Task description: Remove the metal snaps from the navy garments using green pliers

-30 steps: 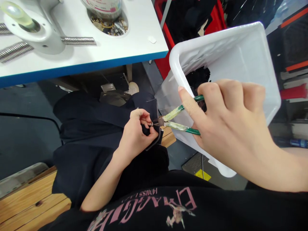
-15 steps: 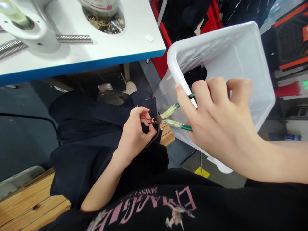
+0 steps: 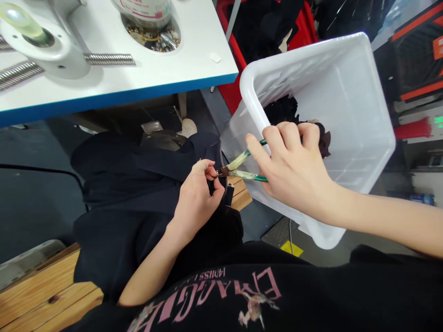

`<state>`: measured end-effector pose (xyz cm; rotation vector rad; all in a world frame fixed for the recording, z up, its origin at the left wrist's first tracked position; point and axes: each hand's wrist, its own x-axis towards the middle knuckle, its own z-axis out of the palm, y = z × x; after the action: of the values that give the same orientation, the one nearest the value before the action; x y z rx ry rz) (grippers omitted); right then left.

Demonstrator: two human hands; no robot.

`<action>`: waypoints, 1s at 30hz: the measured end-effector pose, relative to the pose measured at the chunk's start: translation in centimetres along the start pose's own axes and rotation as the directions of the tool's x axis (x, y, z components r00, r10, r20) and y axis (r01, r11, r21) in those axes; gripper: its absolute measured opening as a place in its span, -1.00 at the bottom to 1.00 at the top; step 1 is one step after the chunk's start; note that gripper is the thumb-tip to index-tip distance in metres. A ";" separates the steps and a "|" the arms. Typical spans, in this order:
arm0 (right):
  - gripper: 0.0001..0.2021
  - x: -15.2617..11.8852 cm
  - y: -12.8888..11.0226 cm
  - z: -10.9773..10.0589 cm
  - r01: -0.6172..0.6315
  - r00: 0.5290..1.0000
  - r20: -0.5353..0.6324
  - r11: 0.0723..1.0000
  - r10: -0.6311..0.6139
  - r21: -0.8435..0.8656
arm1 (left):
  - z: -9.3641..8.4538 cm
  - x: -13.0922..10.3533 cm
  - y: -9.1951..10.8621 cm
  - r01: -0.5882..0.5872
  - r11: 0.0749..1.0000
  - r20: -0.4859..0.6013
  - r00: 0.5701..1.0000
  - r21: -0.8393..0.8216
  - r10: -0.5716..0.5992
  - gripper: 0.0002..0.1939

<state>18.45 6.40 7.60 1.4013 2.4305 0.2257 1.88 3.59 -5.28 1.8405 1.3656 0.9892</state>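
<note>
My right hand (image 3: 294, 168) is wrapped round the green handles of a pair of pliers (image 3: 242, 161), whose grips are bound with pale tape. The jaws meet a small metal piece (image 3: 218, 173) at the fingertips of my left hand (image 3: 199, 196); its exact kind is too small to tell. My left fingers and thumb pinch the edge of a dark navy garment (image 3: 138, 161) there. The garment lies across my lap, with folds spreading to the left. A bit of zipper (image 3: 229, 188) shows beside the pinched edge.
A white plastic bin (image 3: 258, 110) with dark scraps (image 3: 284, 109) inside stands under my right hand. Ahead is a white table (image 3: 194, 60) with a blue edge, a recess of metal fittings (image 3: 168, 40) and a jar (image 3: 145, 9). A wooden bench (image 3: 44, 286) is below me.
My right hand has moved left and closed further on the pliers, bringing the handles nearer together. The left hand has shifted only slightly, still at the garment's edge.
</note>
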 end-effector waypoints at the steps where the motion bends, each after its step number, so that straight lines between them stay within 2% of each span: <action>1: -0.59 0.0 0.0 0.2 0.007 1.000 -0.003 1.000 -0.007 0.000 | 0.1 0.0 -0.1 0.000 1.000 0.004 1.000 0.006 0.000 -0.58; 8: -0.70 -0.1 0.9 1.1 -0.011 1.000 -0.020 1.000 0.011 -0.015 | -0.5 0.1 -0.4 0.052 0.998 -0.009 0.999 -0.047 -0.053 -0.64; 13: -0.73 -0.3 1.1 1.7 -0.028 0.999 -0.031 0.999 0.027 -0.031 | -0.8 0.3 -0.5 -0.020 0.999 0.058 0.998 0.043 0.018 -0.61; 17: -0.76 -0.6 1.3 1.6 -0.032 0.999 -0.027 0.998 0.031 -0.051 | -0.8 0.6 -0.9 -0.019 1.000 0.086 0.996 0.008 0.018 -0.79; 21: -0.80 -0.6 1.4 1.3 -0.026 1.000 -0.019 0.997 0.024 -0.077 | -0.8 0.8 -1.2 -0.034 0.999 0.091 0.995 -0.017 0.035 -0.80; 25: -0.78 -0.6 1.3 0.9 0.008 1.000 -0.025 0.997 -0.010 -0.079 | -0.7 0.9 -1.4 -0.023 1.000 0.097 0.995 -0.012 0.024 -0.86; 30: -0.68 -0.8 2.2 0.2 0.020 0.999 -0.038 0.992 -0.025 -0.121 | -0.8 0.8 -1.9 -0.093 0.995 0.104 0.991 0.045 0.088 -0.86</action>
<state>20.71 6.83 8.19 1.3290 2.4185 0.3924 0.43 4.84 -6.29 1.9776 1.2664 0.9005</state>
